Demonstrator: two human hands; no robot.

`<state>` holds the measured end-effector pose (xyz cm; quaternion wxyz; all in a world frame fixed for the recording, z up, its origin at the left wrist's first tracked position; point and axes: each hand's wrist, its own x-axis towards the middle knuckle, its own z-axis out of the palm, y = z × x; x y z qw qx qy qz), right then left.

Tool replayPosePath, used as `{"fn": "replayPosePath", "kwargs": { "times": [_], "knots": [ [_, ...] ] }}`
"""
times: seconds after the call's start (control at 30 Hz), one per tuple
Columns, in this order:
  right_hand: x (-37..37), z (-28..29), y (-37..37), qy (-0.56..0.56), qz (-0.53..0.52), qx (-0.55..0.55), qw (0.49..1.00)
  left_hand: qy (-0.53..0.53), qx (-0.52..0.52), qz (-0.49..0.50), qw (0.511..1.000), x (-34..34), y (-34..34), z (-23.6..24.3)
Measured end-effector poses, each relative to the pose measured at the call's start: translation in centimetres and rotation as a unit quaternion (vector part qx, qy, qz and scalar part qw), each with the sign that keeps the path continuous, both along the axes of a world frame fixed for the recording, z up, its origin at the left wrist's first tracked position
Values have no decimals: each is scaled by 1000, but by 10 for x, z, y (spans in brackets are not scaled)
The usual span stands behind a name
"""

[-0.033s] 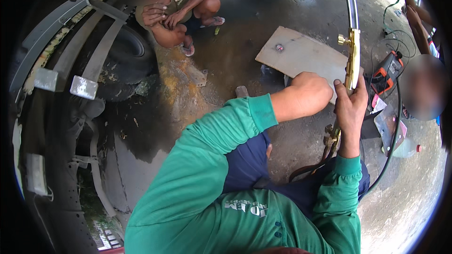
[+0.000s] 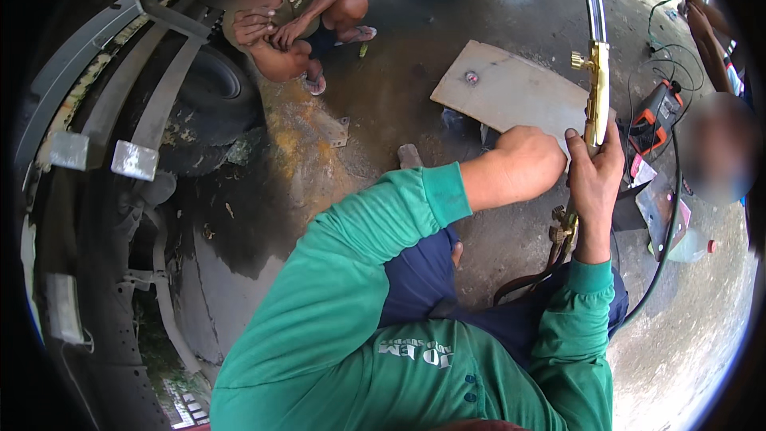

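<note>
My right hand [image 2: 594, 172] is wrapped round a brass gas torch [image 2: 596, 92] with long metal tubes, held upright at the right, hoses running down from its valves toward my lap. My left hand [image 2: 528, 156] is curled just left of the torch, its fingers hidden, so what they hold cannot be made out. Behind both hands a pale rectangular plate [image 2: 487, 88] lies low over the concrete floor [image 2: 383, 56], with a small dark spot on it.
A co-worker [image 2: 291, 24] squats at upper left beside a vehicle's frame [image 2: 104, 112] and tyre [image 2: 215, 76]. Another person [image 2: 714, 144] is at right, near an orange-and-black machine [image 2: 654, 124], cables, metal pieces [image 2: 662, 199] and a plastic bottle [image 2: 690, 251].
The view has shifted very slightly. My hands and the torch keep nearly the same positions.
</note>
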<state>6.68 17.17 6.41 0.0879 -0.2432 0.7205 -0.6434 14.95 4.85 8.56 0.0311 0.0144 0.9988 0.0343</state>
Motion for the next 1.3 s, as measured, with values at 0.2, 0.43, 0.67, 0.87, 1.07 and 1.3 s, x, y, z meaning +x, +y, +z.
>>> {"fn": "replayPosePath", "kwargs": {
  "times": [0.2,0.43,0.67,0.87,1.07,1.3],
  "knots": [
    [1,-7,-33,-47,-24,6,999,-127,46,-96,986,15,-31,-38],
    [-19,36,-51,-27,-28,51,998,-149,132,-209,957,-10,-35,-68],
    [-46,67,-35,30,-65,193,979,-137,230,-336,903,-29,-5,-80],
    [-49,28,-26,-17,-27,127,991,-126,181,-284,933,-53,-19,-63],
    [-36,-17,-32,-60,24,107,992,36,350,-149,924,-44,-125,-137],
    [-27,-31,-29,-100,40,102,989,30,568,231,789,141,-166,-213]
  ]
}}
